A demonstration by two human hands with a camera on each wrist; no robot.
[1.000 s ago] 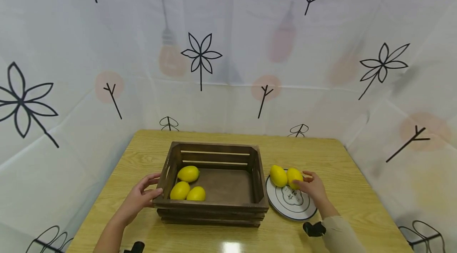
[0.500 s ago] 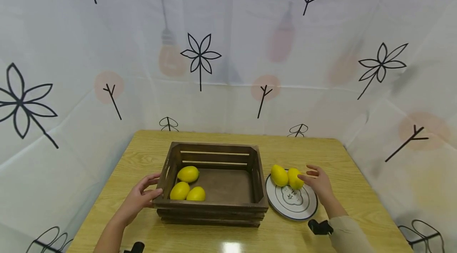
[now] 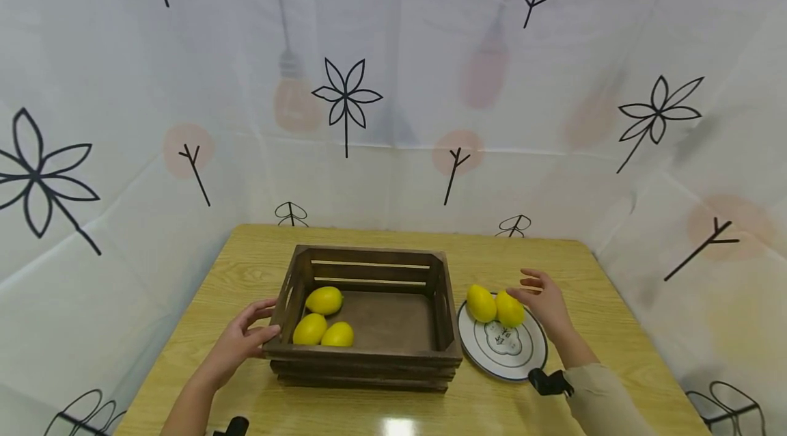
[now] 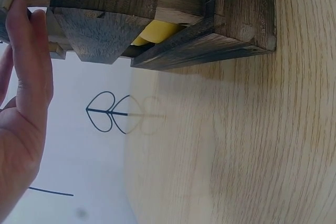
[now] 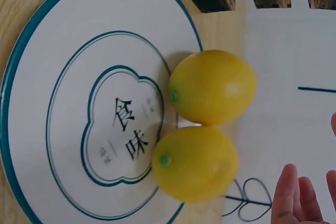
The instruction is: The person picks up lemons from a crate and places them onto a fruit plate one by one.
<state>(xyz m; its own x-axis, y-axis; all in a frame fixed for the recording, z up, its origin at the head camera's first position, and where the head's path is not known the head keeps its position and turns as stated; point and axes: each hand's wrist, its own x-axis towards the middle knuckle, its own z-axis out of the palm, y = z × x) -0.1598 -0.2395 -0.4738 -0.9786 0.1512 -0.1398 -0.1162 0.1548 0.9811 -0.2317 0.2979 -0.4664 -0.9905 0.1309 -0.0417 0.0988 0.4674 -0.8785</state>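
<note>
Fingers [image 5: 285,191] of R hand [image 3: 547,304] relaxed, gripping nothing, near two lemons [image 3: 509,310] on the plate [image 3: 503,363] right of box [image 3: 369,362], prob. set there for easy reach; L hand [image 3: 236,342], fingers straightish, touches box's left side, prob. steadying it; three lemons [image 3: 310,329] inside.

Black 食 [image 5: 124,114] and 味 [image 5: 137,144] on white plate [image 5: 65,108], smaller characters [image 5: 106,154] blurred
</note>
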